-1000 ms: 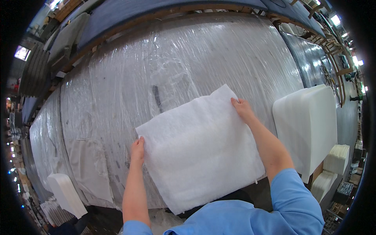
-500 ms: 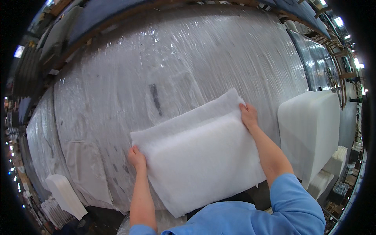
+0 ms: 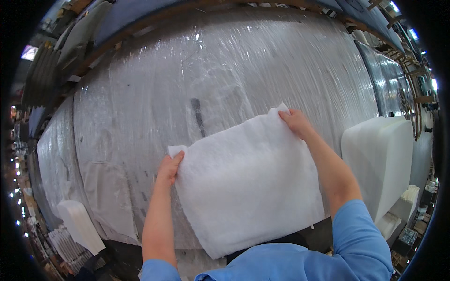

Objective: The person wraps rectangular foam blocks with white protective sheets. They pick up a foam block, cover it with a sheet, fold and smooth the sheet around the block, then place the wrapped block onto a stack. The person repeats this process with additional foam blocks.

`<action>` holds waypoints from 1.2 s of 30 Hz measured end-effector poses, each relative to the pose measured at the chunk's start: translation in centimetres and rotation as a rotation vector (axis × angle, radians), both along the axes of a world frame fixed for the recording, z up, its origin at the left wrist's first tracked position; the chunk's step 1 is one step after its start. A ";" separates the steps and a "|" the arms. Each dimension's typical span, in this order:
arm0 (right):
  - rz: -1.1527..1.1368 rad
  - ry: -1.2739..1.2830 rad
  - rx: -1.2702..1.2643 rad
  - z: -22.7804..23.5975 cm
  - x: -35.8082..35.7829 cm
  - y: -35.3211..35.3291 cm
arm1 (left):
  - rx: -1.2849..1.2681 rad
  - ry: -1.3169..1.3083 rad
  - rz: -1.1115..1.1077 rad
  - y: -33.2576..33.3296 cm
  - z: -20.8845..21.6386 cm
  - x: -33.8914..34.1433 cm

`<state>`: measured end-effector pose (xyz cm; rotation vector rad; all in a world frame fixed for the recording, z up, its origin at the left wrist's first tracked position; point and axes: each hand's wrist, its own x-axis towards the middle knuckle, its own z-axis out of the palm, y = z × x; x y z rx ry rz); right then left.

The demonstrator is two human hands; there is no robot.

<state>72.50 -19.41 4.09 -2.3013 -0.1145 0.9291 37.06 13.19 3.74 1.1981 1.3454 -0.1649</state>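
A rectangular piece of soft white batting [image 3: 248, 187] lies in front of me over the near edge of a plastic-covered table. My left hand [image 3: 169, 166] pinches its far left corner between thumb and fingers. At the far right corner, my right hand [image 3: 296, 122] grips the batting in the same way. The far edge is pulled up between both hands, and the sheet covers whatever lies beneath it. Its near edge reaches close to my blue shirt.
Clear wrinkled plastic film covers the wide table [image 3: 300, 61], with a dark strip [image 3: 198, 116] beyond the batting. A tall stack of white foam [image 3: 375, 159] stands at right. At left are a light grey fabric piece [image 3: 108, 196] and a curved white foam stack [image 3: 80, 225].
Both hands have moved to the batting's far corners and now pinch them. The two-layer look with a flap along the far edge has become one surface. My view has shifted slightly.
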 end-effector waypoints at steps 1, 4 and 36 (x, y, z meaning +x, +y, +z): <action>0.048 -0.129 0.013 -1.1 -0.1 -0.4 | 0.059 0.049 -0.029 -0.1 0.1 0.4; 0.057 -0.525 -0.061 -3.6 -0.3 -2.1 | 0.450 0.144 -0.255 0.0 -1.0 -0.5; -0.227 -0.211 0.175 1.7 -16.1 -21.4 | 0.229 -0.095 0.393 -19.2 1.0 -16.7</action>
